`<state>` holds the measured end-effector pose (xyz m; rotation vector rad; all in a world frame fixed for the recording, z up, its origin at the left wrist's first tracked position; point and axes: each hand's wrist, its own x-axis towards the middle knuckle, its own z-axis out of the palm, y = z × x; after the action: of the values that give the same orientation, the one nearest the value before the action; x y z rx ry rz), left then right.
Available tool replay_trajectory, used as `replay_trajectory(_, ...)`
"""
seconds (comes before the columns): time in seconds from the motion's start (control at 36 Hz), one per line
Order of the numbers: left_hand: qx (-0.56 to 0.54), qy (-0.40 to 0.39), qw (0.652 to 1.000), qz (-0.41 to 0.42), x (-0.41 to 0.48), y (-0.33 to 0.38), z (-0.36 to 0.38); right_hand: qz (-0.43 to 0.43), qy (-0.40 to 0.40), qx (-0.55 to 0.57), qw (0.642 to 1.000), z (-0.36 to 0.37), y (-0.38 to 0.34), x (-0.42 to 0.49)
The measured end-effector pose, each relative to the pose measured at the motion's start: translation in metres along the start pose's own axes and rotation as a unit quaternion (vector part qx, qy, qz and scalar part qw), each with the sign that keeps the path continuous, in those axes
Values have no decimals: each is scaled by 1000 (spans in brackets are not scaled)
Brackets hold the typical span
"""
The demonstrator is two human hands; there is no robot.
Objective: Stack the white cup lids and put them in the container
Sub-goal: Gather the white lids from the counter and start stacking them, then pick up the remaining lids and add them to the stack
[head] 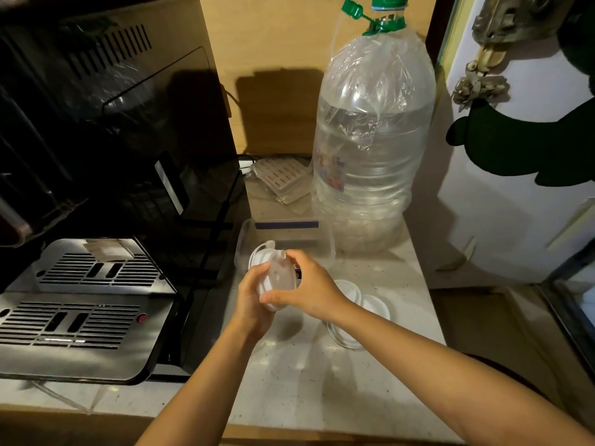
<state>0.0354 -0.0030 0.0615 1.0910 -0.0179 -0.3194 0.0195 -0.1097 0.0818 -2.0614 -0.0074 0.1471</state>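
A small stack of white cup lids (277,275) is held on edge above the counter, between both hands. My left hand (252,299) cups the stack from the left and below. My right hand (310,286) grips it from the right, thumb under and fingers over the rim. Just behind the hands stands a clear rectangular plastic container (322,235) with a blue strip on its far wall. More white lids (375,305) lie flat on the counter to the right, partly hidden by my right forearm.
A black coffee machine with a steel drip tray (80,304) fills the left side. A large clear water bottle (370,149) with a green cap stands behind the container. A white door (515,204) is at the right. The pale counter (306,375) runs to the front edge.
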Motion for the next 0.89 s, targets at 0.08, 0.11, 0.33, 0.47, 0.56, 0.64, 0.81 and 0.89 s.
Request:
replay_trajectory(0.08,-8,7,1000,-9,0,1,-2,0,-47,-10,999,-7,8,5)
replay_trajectory(0.11,-10,9,1000,-14,0,2,-3,2,-62,-21,998,-11,11,7)
replay_trajectory(0.33,-5,58,998,-35,-2,2,-5,74,-72,-168,980,-56,58,15)
replay_trajectory(0.47,13,87,995,-47,-2,-1,-6,118,-79,-283,949,-57,83,14)
replay_trajectory(0.56,14,91,995,-50,-2,-2,-4,116,-94,-321,935,-50,88,14)
replay_trajectory(0.64,10,99,994,-53,-3,-2,-3,101,-104,-345,927,-42,88,15)
replay_trajectory(0.81,27,102,993,-56,-2,-5,-6,98,-111,-374,916,-33,85,19)
replay_trajectory(0.89,34,103,992,-56,-2,-7,-8,99,-104,-371,918,-32,84,18)
